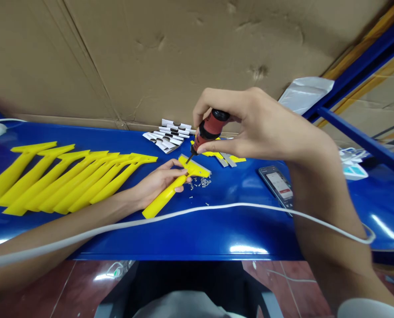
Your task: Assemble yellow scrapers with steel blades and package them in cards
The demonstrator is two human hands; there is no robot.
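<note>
My left hand (160, 181) is closed around the neck of a yellow scraper (165, 199), whose head carries a grey metal blade along its far edge. In my right hand (250, 126) is a red and black screwdriver (210, 128), held tilted by its handle. Its tip touches the left side of the scraper head, where a screw seat is; a screw shows at the other side. Small screws (203, 182) lie scattered on the blue table just beyond the scraper. Behind my right fingers, partly hidden, are yellow pieces and grey blades (228, 160).
Several yellow scraper handles (60, 179) lie in a row at the left. White folded blade sleeves (170, 136) are piled at the back. A phone (276, 186) lies at the right. A white cable (216, 206) crosses the blue table (197, 240) in front; cardboard (166, 57) stands behind.
</note>
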